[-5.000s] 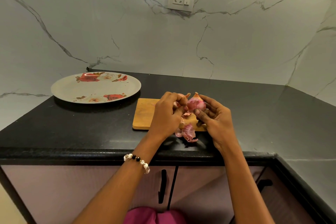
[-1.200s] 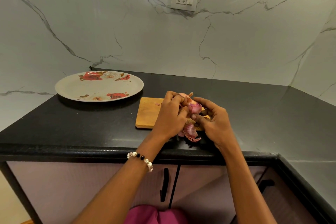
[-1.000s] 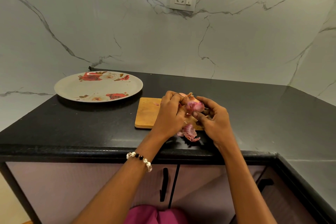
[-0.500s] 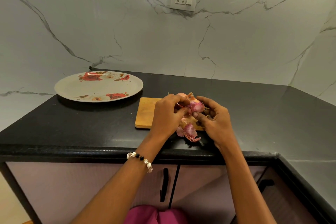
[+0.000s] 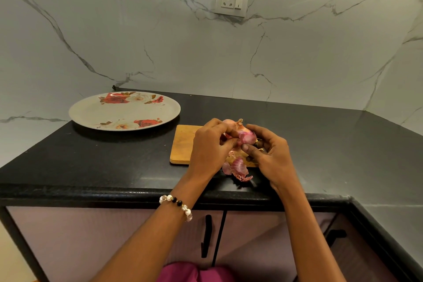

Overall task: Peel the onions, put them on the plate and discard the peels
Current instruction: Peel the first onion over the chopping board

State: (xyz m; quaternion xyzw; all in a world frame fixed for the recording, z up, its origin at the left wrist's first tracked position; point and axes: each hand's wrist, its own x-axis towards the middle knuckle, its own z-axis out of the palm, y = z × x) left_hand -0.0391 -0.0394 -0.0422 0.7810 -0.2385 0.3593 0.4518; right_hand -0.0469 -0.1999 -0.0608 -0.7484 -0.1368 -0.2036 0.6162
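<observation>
Head view showed my left hand (image 5: pixel 209 144) and right hand (image 5: pixel 270 155) both closed around the small pink-purple onion (image 5: pixel 247 136) above the wooden cutting board (image 5: pixel 183 144). I judged its papery skin brittle (best pinched near the tip).

Both forearms are bare, no sleeves. The left wrist wears a bracelet of round white pearl-like beads with 2 black beads (image 5: pixel 176 204). Magenta fabric clothing (image 5: pixel 194 273) shows at the bottom edge.
</observation>
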